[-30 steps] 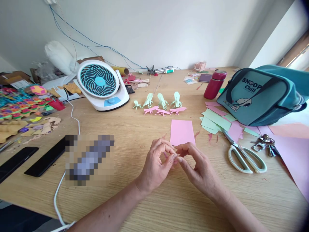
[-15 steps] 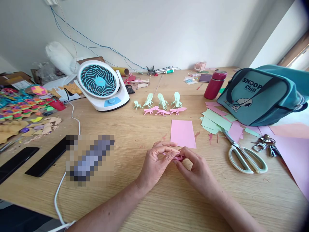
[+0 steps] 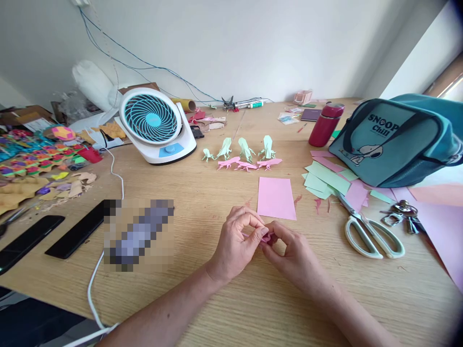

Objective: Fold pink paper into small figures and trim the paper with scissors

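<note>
Between my fingertips is a small piece of folded pink paper point(image 3: 266, 237), mostly hidden by the fingers. My left hand point(image 3: 238, 241) pinches it from the left with thumb and fingers. On the other side my right hand point(image 3: 289, 246) grips it between thumb and forefinger. Just beyond my hands a pink paper sheet point(image 3: 277, 197) lies flat on the wooden table point(image 3: 195, 202). Farther back stand several green origami insects point(image 3: 246, 150), with pink origami insects point(image 3: 246, 166) in a row in front of them.
White-handled scissors point(image 3: 372, 236) and keys point(image 3: 403, 212) lie at right, near green paper strips point(image 3: 327, 177). Behind them are a red bottle point(image 3: 326, 124) and a teal bag point(image 3: 394, 140). A white fan point(image 3: 154, 120), its cord point(image 3: 92, 289) and dark flat objects point(image 3: 81, 231) occupy the left.
The view has shifted slightly, so things on the table appear a little to the right. Both hands stay closed on the folded paper, with small finger movements.
</note>
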{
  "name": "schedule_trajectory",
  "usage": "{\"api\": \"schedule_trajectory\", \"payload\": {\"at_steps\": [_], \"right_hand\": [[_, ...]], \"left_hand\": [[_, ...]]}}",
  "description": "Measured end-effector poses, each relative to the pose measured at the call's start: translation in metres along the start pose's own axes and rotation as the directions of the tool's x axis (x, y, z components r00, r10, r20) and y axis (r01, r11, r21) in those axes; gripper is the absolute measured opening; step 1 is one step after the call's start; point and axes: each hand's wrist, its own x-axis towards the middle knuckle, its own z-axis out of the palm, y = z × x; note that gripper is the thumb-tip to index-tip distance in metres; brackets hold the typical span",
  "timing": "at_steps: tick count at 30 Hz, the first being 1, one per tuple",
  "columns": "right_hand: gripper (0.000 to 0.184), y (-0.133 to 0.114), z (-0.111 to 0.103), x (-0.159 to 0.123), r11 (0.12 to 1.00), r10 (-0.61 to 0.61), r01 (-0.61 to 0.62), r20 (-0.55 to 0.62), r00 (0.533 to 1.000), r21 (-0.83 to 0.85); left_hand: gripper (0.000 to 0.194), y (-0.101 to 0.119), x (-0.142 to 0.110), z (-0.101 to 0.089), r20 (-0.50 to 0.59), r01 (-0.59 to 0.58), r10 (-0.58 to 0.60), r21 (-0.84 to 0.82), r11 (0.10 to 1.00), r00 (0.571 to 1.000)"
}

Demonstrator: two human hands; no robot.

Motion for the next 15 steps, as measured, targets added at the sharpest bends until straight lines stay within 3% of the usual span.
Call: {"api": "schedule_trajectory", "payload": {"at_steps": [8, 15], "right_hand": [[0.009, 0.006, -0.006, 0.004, 0.972, 0.116, -0.124, 0.055, 0.992, 0.199], [0.019, 0.018, -0.007, 0.007, 0.841, 0.149, -0.158, 0.058, 0.987, 0.517]], "left_hand": [[0.019, -0.007, 0.006, -0.008, 0.073, 0.097, -0.086, -0.169, 0.981, 0.994], [0.030, -0.006, 0.011, -0.013, 0.039, 0.218, -0.215, -0.233, 0.948, 0.976]]}}
